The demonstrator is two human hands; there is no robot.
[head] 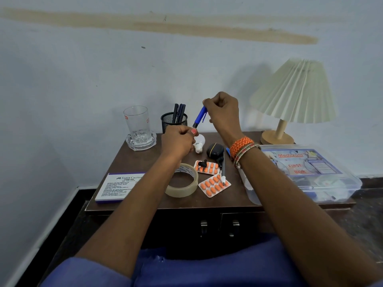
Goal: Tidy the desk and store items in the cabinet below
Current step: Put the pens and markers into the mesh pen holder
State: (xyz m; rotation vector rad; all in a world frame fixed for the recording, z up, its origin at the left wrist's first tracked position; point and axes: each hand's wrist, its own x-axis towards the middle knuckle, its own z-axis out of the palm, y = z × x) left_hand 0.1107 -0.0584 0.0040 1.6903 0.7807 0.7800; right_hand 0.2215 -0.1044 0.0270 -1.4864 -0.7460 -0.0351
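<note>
— Where's the pen?
— The blue pen (199,117) is in the air above the desk's (132,160) back edge. Your right hand (223,112) is closed on its upper end, and your left hand (178,141) is pinched together at its dark lower tip.
— What's at the edges?
— At 9 o'clock the stamp pad box (120,186) reaches the left front edge. At 3 o'clock the first aid box (306,172) juts past the right edge. The cabinet doors (217,226) below look shut.
— And the open room?
— Only bare wood along the front, between the tape roll (182,181) and the edge.
— Containers?
— At 11 o'clock the mesh cup (174,121) holds dark pens, and the empty glass (137,123) stands in an ashtray (142,141). The lamp (290,100) is at 2 o'clock, by a pale wall.
</note>
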